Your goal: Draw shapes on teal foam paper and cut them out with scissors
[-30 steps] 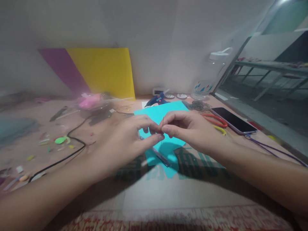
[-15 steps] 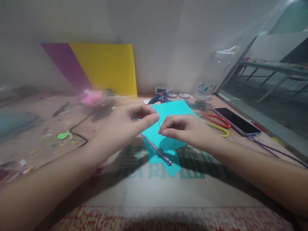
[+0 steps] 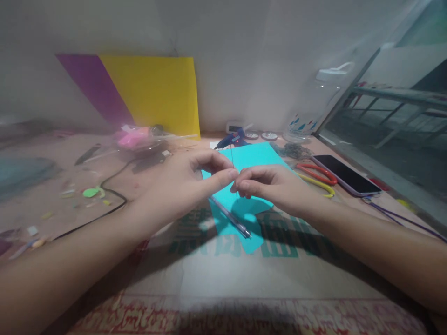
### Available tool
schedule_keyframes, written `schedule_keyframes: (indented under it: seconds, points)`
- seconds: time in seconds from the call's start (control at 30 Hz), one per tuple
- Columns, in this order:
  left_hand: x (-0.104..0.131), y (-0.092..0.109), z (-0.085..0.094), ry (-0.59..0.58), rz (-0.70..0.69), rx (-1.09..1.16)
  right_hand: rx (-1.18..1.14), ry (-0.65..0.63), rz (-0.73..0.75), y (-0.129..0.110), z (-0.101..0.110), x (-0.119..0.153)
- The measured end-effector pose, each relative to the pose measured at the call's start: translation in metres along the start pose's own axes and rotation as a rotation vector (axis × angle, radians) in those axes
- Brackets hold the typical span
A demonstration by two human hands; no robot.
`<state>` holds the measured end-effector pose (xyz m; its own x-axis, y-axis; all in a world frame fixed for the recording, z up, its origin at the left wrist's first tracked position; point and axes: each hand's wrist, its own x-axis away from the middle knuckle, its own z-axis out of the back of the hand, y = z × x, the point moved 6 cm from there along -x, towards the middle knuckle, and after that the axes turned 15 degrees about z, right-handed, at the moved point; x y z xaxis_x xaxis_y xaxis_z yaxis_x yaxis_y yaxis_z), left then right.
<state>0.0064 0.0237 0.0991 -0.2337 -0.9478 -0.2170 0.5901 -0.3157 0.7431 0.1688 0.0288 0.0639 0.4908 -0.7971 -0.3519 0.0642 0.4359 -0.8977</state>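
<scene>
Between my fingertips runs a thin dark wire-like strand (image 3: pixel 232 156), standing nearly upright; its exact kind is too fine to tell. My left hand (image 3: pixel 206 179) pinches it between thumb and forefinger. My right hand (image 3: pixel 263 181) pinches it slightly lower, its fingers touching or almost touching the left thumb. Under both hands lies turquoise paper (image 3: pixel 260 153), partly covered by them. A clear-barrelled pen (image 3: pixel 232 217) rests slantwise on the paper's near part, below my hands.
Right of my hands lie orange- and yellow-handled tools (image 3: pixel 317 173) and a phone (image 3: pixel 345 174). Behind stand a blue glue gun (image 3: pixel 230 139), a clear bottle (image 3: pixel 302 123) and a yellow sheet (image 3: pixel 157 97). A black cord (image 3: pixel 111 195) and scattered scraps (image 3: pixel 91 192) lie left.
My left hand has moved slightly right, closing the gap to my right hand. The strand's upper end has shifted right with it. The view has tilted a little.
</scene>
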Motion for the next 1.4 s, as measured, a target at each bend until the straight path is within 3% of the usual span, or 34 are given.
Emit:
schedule_keyframes:
  seconds: [0.37,0.47,0.53,0.6,0.7,0.83,0.93,1.13,1.23,1.4]
  points:
    - [-0.010,-0.006,0.000,-0.055,-0.056,-0.039,-0.011,-0.031,0.003,-0.001,-0.003,0.001]
    - [-0.023,-0.028,-0.005,-0.227,-0.040,-0.268,0.035,0.110,0.071,0.004,0.009,-0.002]
    - [-0.026,-0.050,-0.019,-0.432,-0.036,-0.416,0.038,0.261,0.111,0.015,0.019,-0.002]
    - [-0.027,-0.066,-0.031,-0.532,-0.099,-0.478,0.013,0.361,0.080,0.033,0.023,0.000]
    - [-0.028,-0.078,-0.044,-0.508,-0.186,-0.516,-0.069,0.331,-0.033,0.060,0.016,0.003]
    - [-0.025,-0.073,-0.046,-0.511,-0.144,-0.514,-0.098,0.235,-0.061,0.071,0.004,0.003]
    - [-0.024,-0.059,-0.035,-0.540,-0.060,-0.472,-0.077,0.220,-0.041,0.072,0.003,0.000]
    - [-0.027,-0.029,-0.009,-0.317,0.010,-0.019,-0.119,0.351,-0.026,0.085,0.020,-0.012]
    - [-0.017,-0.020,-0.015,-0.215,-0.022,0.113,-0.150,0.421,-0.013,0.089,0.028,-0.012]
    - [0.005,-0.013,-0.038,-0.230,-0.021,0.189,-0.100,0.484,0.017,0.078,0.034,-0.004]
